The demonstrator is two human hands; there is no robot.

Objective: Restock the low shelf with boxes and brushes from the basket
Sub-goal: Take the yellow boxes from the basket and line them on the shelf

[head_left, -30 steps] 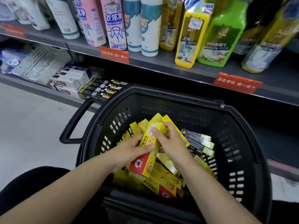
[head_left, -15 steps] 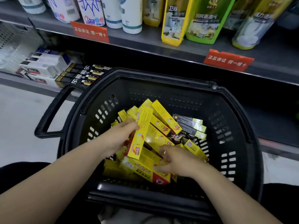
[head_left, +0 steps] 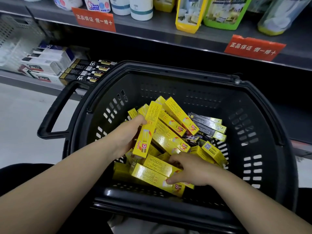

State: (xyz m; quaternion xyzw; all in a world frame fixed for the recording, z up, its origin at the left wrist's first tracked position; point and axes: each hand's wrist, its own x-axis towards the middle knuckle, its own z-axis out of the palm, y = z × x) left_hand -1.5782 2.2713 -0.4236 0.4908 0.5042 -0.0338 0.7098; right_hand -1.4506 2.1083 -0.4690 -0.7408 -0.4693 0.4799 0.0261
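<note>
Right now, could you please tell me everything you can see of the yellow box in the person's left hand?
The yellow box is a long, slim, glossy carton, seemingly cardboard, with fine print up top and a red-orange logo end below. It stands steeply tilted over the pile of like boxes in the black basket. The left hand grips its left side.

One basket, two red tags
</note>
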